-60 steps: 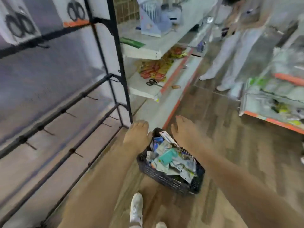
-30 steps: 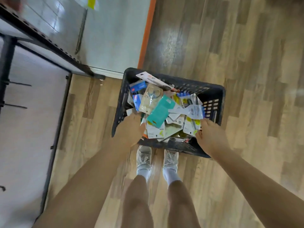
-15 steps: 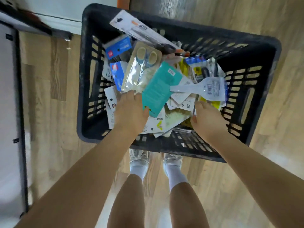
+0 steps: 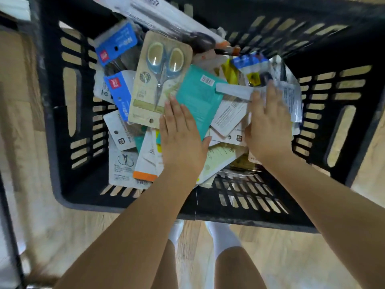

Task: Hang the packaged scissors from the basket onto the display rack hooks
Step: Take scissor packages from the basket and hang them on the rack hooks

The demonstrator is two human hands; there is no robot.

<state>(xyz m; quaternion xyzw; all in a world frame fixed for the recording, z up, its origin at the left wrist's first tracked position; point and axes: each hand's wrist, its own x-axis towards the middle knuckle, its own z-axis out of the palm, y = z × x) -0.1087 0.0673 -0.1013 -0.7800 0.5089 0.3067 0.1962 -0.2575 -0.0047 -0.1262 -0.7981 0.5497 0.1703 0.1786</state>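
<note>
A black slatted basket [image 4: 66, 192] on the wooden floor holds a heap of several packaged scissors. On top lie a beige card with blue-handled scissors [image 4: 160, 78], a teal pack [image 4: 198, 99], blue packs [image 4: 116, 44] and a long white pack [image 4: 166, 15]. My left hand [image 4: 181, 138] lies flat with straight fingers on the teal pack, beside the beige card. My right hand [image 4: 268, 126] reaches into the right side of the heap, fingers spread over a clear white pack [image 4: 291, 101]; it is blurred. The rack hooks are out of view.
A black metal leg of the rack [image 4: 10, 226] runs down the left edge. Wooden floor [image 4: 62, 236] surrounds the basket. My legs and white socks [image 4: 220, 234] stand just below the basket's near wall.
The view has closed in on the basket. Both hands moved forward over the heap: the left onto the teal pack, the right up toward the clear white pack.
</note>
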